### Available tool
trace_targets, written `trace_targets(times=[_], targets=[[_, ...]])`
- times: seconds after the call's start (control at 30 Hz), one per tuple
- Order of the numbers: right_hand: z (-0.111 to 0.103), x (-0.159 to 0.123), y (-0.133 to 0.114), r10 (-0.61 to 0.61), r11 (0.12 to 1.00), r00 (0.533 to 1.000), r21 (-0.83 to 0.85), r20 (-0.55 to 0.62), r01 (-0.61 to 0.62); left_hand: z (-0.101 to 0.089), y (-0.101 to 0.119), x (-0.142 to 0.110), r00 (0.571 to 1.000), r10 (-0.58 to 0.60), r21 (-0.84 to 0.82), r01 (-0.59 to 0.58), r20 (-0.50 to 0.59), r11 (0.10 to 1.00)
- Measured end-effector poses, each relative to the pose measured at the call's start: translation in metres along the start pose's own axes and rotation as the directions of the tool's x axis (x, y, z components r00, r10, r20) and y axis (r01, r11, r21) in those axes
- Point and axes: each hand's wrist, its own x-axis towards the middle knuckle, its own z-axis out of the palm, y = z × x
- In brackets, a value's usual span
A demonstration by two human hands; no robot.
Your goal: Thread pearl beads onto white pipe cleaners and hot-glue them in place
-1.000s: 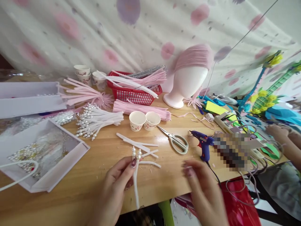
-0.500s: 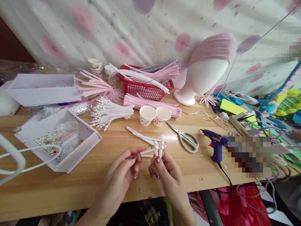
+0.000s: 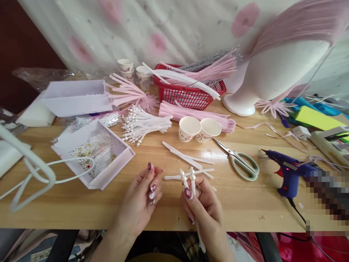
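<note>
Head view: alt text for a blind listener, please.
Right hand holds two pearl-tipped white stems over a wooden table, left hand curled beside it. Behind are paper cups and scissors; a glue gun at right.

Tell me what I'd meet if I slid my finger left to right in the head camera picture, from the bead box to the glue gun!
Bead box → left hand → right hand, holding pearl-tipped sticks → scissors → blue glue gun.
</note>
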Motion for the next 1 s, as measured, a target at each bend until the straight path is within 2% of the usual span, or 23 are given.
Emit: trace_targets(times=[0.13,0.47,0.67,0.83,1.0], targets=[[0.004,0.004,0.005,0.001,1.000,0.999,0.014,-0.036,-0.001,-0.002,0.002,0.004,0.999,0.003,0.027,-0.002,-0.038,1.000],[0.000,0.005,0.009,-0.029,1.000,0.994,0.006,-0.108,0.030,-0.012,-0.004,0.007,1.000,0.010,0.013,-0.010,-0.012,1.000],[0.010,-0.010,0.000,0.096,0.985,0.980,-0.125,-0.176,-0.119,-0.013,-0.007,0.003,0.988,-0.037,-0.068,0.048,0.151,0.997],[0.016,-0.014,-0.002,0.051,0.961,0.982,-0.258,-0.183,-0.098,-0.016,-0.010,-0.001,0.960,-0.113,-0.119,0.148,0.257,0.982],[0.016,-0.011,-0.008,0.104,0.967,0.983,-0.215,-0.150,-0.135,-0.020,-0.011,-0.001,0.941,-0.143,-0.113,0.185,0.308,0.976]])
